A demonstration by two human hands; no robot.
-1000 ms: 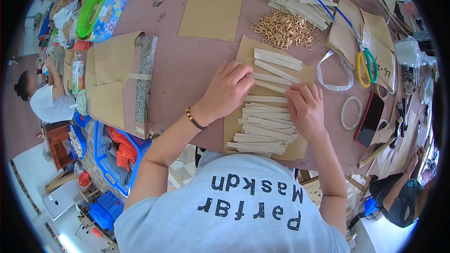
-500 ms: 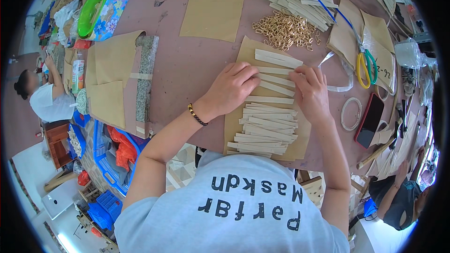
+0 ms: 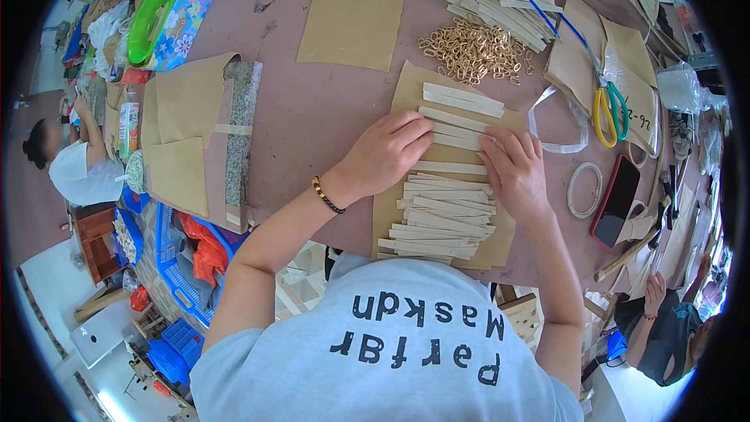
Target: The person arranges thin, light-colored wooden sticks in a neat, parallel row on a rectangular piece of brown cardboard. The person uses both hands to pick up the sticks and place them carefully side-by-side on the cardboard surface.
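Here, my left hand (image 3: 394, 144) and right hand (image 3: 514, 162) pinch a pale strip (image 3: 457, 141) by opposite ends, fingertips nearly closed, presumably keeping it straight over the brown sheet (image 3: 406, 92).

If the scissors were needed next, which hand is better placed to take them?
Probably the right hand: the scissors lie to its right. The left hand is farther off, at the other end of the pale strips where both hands are.
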